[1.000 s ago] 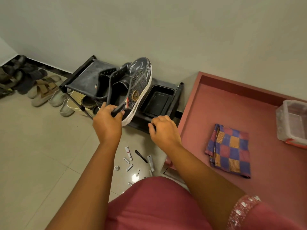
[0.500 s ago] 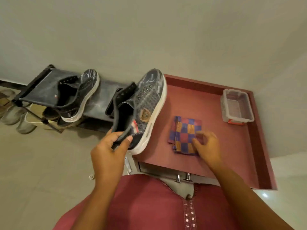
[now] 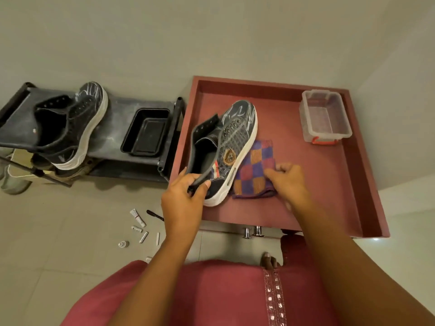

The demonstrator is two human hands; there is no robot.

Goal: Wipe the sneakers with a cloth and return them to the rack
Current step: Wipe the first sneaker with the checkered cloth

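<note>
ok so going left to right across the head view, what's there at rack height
sneaker on the rack → black tray → held sneaker → checked cloth → clear plastic box

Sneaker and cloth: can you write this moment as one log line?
left hand: holds sneaker heel | right hand: pinching checked cloth | second sneaker: on rack | wiping: not started

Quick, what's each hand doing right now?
Left hand: holding the sneaker by its heel.
Right hand: fingers curled onto the cloth, pinching it.
</note>
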